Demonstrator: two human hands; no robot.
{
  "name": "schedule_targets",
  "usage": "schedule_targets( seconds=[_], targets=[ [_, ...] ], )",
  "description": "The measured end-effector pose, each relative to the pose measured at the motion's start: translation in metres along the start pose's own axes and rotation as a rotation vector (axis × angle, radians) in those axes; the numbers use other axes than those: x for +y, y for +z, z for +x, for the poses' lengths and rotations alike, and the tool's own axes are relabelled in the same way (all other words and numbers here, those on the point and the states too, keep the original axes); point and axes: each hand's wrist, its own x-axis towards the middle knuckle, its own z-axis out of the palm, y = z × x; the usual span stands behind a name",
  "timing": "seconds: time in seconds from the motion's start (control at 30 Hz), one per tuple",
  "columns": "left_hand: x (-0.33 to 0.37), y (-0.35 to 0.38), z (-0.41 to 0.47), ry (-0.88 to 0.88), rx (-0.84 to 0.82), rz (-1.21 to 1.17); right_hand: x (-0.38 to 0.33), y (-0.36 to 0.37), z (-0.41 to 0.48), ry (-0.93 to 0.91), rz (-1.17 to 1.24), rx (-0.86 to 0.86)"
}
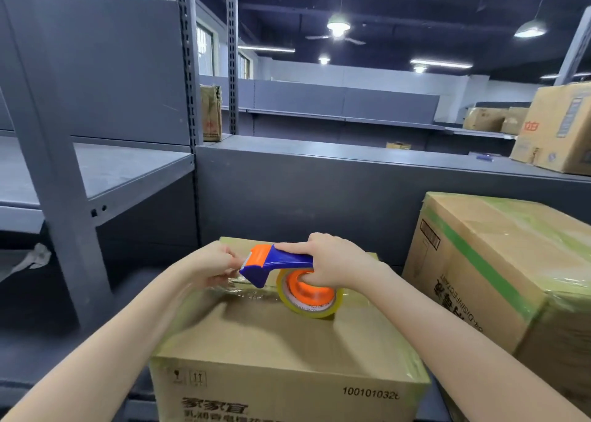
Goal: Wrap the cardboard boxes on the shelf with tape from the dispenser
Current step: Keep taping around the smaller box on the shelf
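Head view: the cardboard box [281, 335] sits on the shelf [96, 341]. Above the box top, the right hand [332, 262] grips the dispenser [278, 262] and the left hand [214, 266] pinches the tape end. Step in hand: probably starting a strip. Next move: anchor the end on the box.

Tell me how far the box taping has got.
Done: the right box already carries tape bands. In hand: right hand grips the dispenser over the front box; left hand pinches the tape. Left: finishing the front box.
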Motion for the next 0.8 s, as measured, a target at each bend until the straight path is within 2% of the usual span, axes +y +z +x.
schedule_targets(
  seconds=[0.13, 0.27, 0.33, 0.43, 0.53, 0.8],
  targets=[
    [-0.003, -0.017, 0.002, 0.01, 0.056, -0.002, -0.005, -0.006, 0.012, -0.033, 0.044, -0.003],
    [-0.022, -0.06, -0.002, -0.05, 0.261, 0.021, 0.007, -0.015, 0.016, -0.014, 0.016, -0.033],
    [-0.031, -0.073, -0.002, -0.082, 0.302, 0.062, 0.016, -0.016, 0.015, 0.019, -0.009, -0.075],
    [-0.038, -0.067, 0.003, -0.149, 0.294, 0.157, 0.014, -0.012, 0.02, 0.013, -0.089, -0.116],
    [-0.046, -0.063, 0.007, -0.201, 0.277, 0.154, 0.01, -0.009, 0.027, -0.017, -0.127, -0.142],
    [-0.061, -0.048, 0.008, -0.213, 0.219, 0.2, 0.005, -0.009, 0.034, -0.068, -0.177, -0.194]
  ],
)
